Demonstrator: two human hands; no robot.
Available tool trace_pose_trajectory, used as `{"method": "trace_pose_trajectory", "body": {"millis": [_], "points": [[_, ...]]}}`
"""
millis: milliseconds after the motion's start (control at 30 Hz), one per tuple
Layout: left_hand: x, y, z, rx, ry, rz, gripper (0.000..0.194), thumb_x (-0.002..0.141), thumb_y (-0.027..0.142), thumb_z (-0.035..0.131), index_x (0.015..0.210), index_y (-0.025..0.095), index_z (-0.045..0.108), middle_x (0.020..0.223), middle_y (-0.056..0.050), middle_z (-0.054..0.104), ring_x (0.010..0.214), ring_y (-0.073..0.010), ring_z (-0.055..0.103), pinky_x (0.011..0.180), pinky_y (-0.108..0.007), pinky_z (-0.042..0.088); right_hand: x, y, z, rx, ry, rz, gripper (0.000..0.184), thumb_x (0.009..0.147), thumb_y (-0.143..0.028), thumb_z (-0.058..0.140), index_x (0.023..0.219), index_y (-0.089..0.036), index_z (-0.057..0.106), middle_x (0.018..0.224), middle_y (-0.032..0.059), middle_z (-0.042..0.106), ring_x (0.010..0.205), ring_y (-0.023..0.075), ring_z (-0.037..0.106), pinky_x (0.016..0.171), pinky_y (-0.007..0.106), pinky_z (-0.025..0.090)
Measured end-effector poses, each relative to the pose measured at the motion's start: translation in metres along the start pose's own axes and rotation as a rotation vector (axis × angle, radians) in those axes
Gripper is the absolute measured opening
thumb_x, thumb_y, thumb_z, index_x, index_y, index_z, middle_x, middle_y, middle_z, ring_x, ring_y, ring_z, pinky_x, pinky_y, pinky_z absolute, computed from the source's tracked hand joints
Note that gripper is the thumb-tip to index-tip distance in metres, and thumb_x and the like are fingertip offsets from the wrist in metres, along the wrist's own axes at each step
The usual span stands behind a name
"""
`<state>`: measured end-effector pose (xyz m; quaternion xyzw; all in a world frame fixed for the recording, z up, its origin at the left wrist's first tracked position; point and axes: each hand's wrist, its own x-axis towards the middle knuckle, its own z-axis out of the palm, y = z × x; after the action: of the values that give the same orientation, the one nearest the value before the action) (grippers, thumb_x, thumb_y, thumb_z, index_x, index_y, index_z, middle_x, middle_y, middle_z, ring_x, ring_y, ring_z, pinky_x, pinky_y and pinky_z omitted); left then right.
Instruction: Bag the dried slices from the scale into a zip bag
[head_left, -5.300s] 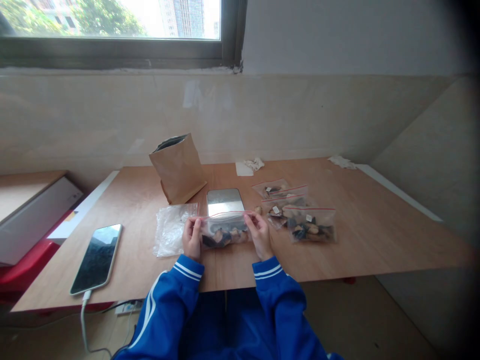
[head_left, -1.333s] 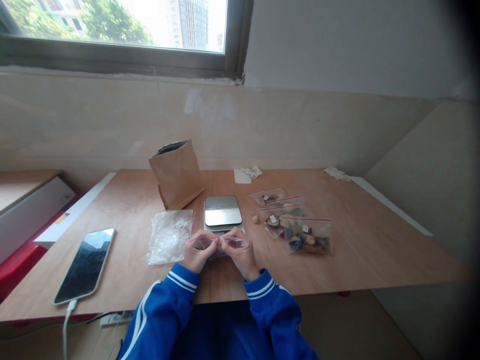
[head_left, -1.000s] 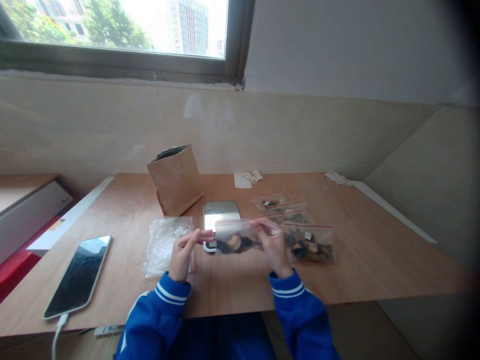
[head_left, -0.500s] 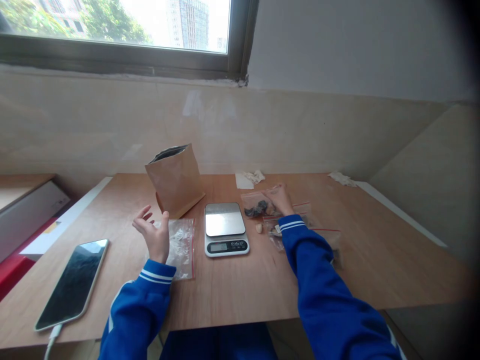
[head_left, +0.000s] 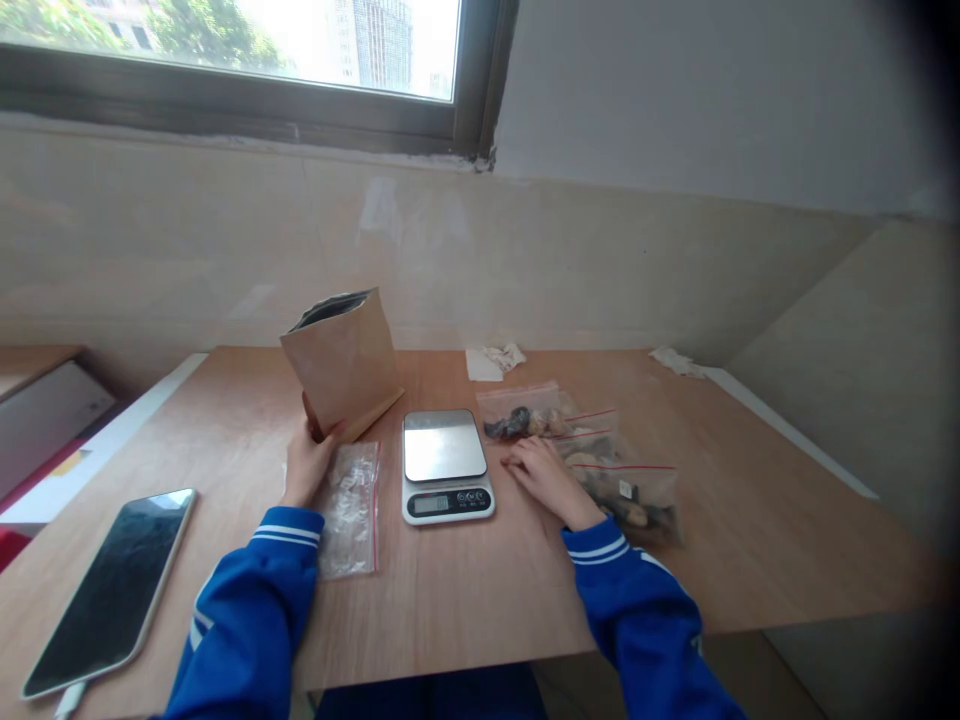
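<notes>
My left hand (head_left: 307,462) is closed on the lower left edge of a brown paper bag (head_left: 345,360), thumb in front and fingers partly behind it. The bag stands upright, tilted, with its dark-lined mouth open. Below that hand lies a clear zip bag (head_left: 351,515) with a red seal line. My right hand (head_left: 551,480) rests on the table right of a kitchen scale (head_left: 445,445), fingertips bent down and together; whatever lies under them is hidden. Beside it are a zip bag of dark and tan lumps (head_left: 525,415) and a zip bag of mixed pieces (head_left: 634,505).
A smartphone (head_left: 112,590) with a white cable lies at the left. Behind the scale are a white paper piece (head_left: 484,365) and a crumpled tissue (head_left: 506,356). Another tissue (head_left: 677,361) sits at the back right. A window (head_left: 247,60) is above the wall.
My left hand has gone from hovering open to gripping the paper bag. The right hand has moved from the far zip bag toward me, covering the spot where a small pale lump lay.
</notes>
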<state>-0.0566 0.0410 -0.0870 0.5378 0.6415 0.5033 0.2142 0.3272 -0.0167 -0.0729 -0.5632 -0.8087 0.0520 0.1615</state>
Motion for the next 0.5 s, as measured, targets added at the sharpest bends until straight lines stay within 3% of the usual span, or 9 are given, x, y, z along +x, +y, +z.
{"method": "trace_pose_trajectory", "body": {"millis": [133,233,400,500], "points": [[-0.002,-0.006,0.0,-0.115,-0.012,0.048,0.053,0.068,0.04,0.069,0.113,0.012,0.059,0.102,-0.01,0.069,0.098,-0.0284,0.063,0.088,-0.041,0.051,0.022,-0.02,-0.014,0.206,0.175,-0.027,0.024,0.088,-0.013,0.049,0.105,-0.019,0.064,0.105,0.0078,0.069,0.1,0.0229,0.06,0.089,0.038,0.04],[-0.003,-0.001,-0.002,-0.171,-0.06,0.086,0.052,0.066,0.034,0.068,0.112,0.012,0.058,0.101,-0.009,0.07,0.096,-0.0272,0.064,0.086,-0.038,0.051,0.042,-0.045,-0.016,0.343,0.211,-0.115,0.031,0.089,-0.017,0.051,0.12,-0.019,0.057,0.109,0.0076,0.068,0.099,0.0218,0.06,0.087,0.035,0.043],[-0.009,0.008,-0.008,-0.083,-0.106,0.111,0.045,0.068,0.027,0.062,0.111,0.014,0.059,0.102,-0.008,0.069,0.097,-0.026,0.064,0.084,-0.035,0.051,0.062,-0.071,0.003,0.317,0.105,-0.16,0.015,0.092,-0.019,0.052,0.096,-0.017,0.066,0.097,0.0084,0.07,0.096,0.0226,0.061,0.088,0.038,0.043],[-0.014,0.013,-0.011,-0.083,-0.141,0.142,0.042,0.072,0.031,0.06,0.111,0.016,0.059,0.107,-0.008,0.068,0.102,-0.0251,0.063,0.089,-0.036,0.049,0.057,-0.08,0.002,0.364,0.19,-0.19,0.017,0.092,-0.016,0.049,0.096,-0.017,0.066,0.107,0.0095,0.067,0.105,0.0232,0.059,0.092,0.04,0.043]]}}
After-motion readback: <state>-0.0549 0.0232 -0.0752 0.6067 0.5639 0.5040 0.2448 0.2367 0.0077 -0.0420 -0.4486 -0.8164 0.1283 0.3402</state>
